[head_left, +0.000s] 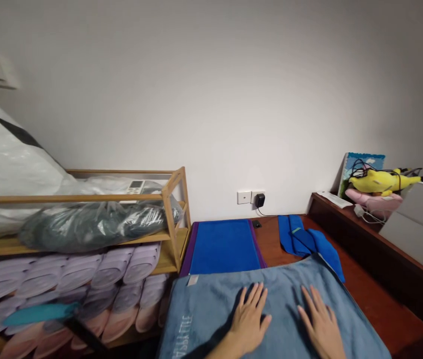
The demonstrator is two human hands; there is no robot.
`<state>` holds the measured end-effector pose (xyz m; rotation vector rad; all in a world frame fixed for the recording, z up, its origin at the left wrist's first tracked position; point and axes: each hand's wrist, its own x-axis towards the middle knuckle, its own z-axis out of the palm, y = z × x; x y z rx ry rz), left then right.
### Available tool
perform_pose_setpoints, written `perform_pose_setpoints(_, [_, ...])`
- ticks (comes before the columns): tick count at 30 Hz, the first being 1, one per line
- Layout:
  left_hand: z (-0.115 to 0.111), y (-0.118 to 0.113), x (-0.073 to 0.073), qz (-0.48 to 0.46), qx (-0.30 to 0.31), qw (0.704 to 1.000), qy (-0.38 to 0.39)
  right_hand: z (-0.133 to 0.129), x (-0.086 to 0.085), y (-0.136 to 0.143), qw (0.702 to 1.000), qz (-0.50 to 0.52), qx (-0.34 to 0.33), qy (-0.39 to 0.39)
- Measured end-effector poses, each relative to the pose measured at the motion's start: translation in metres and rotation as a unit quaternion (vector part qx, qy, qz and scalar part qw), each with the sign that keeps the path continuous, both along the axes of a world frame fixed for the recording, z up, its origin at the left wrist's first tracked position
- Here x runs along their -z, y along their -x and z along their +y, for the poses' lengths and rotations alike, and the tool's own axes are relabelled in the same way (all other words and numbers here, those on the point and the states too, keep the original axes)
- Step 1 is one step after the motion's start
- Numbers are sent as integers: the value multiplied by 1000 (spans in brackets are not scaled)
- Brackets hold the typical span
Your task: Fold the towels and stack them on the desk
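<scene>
A grey-blue towel lies spread over the front of a reddish-brown wooden surface, with pale lettering along its left side and a small white tag at its upper left corner. My left hand rests flat on its middle, fingers stretched out. To the right, my right hand also lies on the cloth with fingers apart. Neither holds anything. Behind the towel is a flat blue cloth on a purple one, partly covered by the towel. A folded blue cloth strip lies at the right, beyond the towel's far corner.
At left, a wooden rack carries plastic-wrapped bundles, a white remote and rows of slippers. A black plug sits in the wall socket. On the right ledge are a yellow plush toy, cables and a white box.
</scene>
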<state>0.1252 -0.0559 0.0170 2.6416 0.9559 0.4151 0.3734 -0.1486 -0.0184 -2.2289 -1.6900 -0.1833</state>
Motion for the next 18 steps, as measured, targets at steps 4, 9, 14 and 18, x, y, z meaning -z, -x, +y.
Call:
perform_pose_setpoints(4, [-6, 9, 7, 21, 19, 999, 31, -2, 16, -57, 992, 58, 102, 55])
perform_pose_setpoints(9, [-5, 8, 1, 4, 12, 1000, 0, -22, 36, -89, 991, 73, 106, 34])
perform_pose_setpoints(14, [-17, 19, -9, -16, -2, 992, -123, -34, 40, -101, 991, 61, 114, 39])
perform_pose_setpoints(18, [-42, 59, 10, 4, -90, 970, -226, -23, 24, -98, 994, 40, 95, 34])
